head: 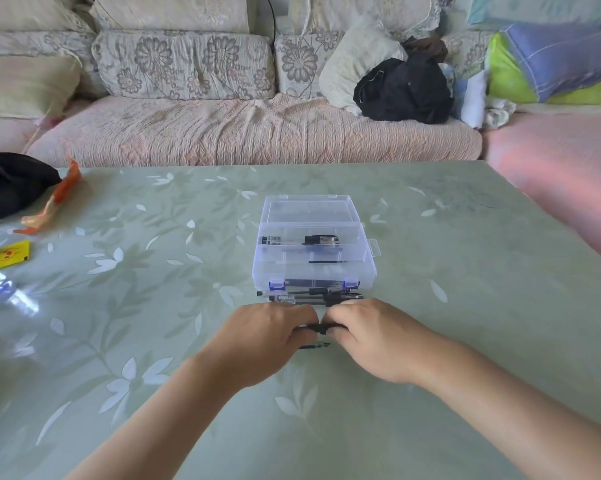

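both forearms come in from 5 and 7 o'clock and meet over the near middle of the bench (448,358). the left hand (268,337) and the right hand (371,341) lie knuckles up with their backs to the camera. their fingers are curled under, and each hand grips one end of a black pen (321,328) held crosswise between them. only the short middle of the pen shows. a thinner dark piece (314,346) shows just below it at 6 o'clock, also between the two hands; i cannot tell what it is.

at 12 o'clock from the hands stands a clear plastic box (268,268) with blue clasps. its lid (309,209) is tilted back at the far side, and pens lie in the rear compartment. a row of loose pens (309,295) lies along the box's front wall, near the knuckles but apart from them.

the widest open stretch of bench runs from the hands toward 3 o'clock, out to the right edge. at 9 to 10 o'clock, well apart from the hands, lie a black bag (8,185), a clear bottle (1,296), an orange wrapper (53,202) and a yellow packet (10,254).

the bench top is glossy pale green with a white leaf print. past its far edge at 12 o'clock stands a sofa (257,129) with flowered cushions, and a black bundle (403,91) rests on it at 1 o'clock.
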A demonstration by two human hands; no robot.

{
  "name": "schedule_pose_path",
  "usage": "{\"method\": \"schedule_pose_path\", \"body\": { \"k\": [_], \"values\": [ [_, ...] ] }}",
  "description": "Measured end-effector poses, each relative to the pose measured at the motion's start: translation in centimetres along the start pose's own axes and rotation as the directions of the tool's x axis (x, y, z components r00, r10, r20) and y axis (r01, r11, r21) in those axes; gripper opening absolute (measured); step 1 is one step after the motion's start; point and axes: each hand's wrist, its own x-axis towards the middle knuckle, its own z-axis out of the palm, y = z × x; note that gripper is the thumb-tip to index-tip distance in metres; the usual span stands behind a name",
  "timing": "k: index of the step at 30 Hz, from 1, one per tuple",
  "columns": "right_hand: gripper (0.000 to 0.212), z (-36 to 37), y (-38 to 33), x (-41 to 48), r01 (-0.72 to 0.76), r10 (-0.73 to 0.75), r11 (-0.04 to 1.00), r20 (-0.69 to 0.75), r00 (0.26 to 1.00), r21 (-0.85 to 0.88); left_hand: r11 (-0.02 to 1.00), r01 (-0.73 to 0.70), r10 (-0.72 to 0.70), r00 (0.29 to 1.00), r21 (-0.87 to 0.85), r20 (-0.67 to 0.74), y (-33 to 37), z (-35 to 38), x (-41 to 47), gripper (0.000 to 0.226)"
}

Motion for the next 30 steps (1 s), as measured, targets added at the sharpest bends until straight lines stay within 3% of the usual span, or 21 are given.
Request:
{"method": "schedule_pose_path", "body": {
  "k": [3,8,16,23,30],
  "values": [
    [0.021,-0.2,-0.3,0.0,-0.011,0.012,0.998,-0.015,1.000,0.063,0.998,0.023,-0.021,0.999,-0.057,0.036,0.1,0.2,0.0,0.013],
    [0.023,-0.6,-0.1,0.2,-0.064,0.063,0.992,0.013,0.998,0.111,1.000,0.014,-0.013,0.999,0.014,-0.043,0.2,-0.3,-0.1,0.019],
    [0.027,-1.7,-0.6,0.2,-0.083,0.075,0.977,0.050,0.996,0.196,1.000,0.023,-0.024,0.999,-0.012,-0.036,0.1,-1.2,0.2,0.016],
    [0.016,-2.0,-0.7,0.3,-0.056,0.059,0.976,-0.006,0.998,0.210,0.999,0.047,-0.047,0.999,-0.001,-0.009,0.1,-2.3,0.3,0.016],
    [0.025,-1.9,-0.4,0.4,0.006,0.000,0.988,-0.043,0.999,0.153,0.998,0.062,-0.063,0.997,0.024,0.051,0.1,-2.7,0.2,0.021]
  ]
}}
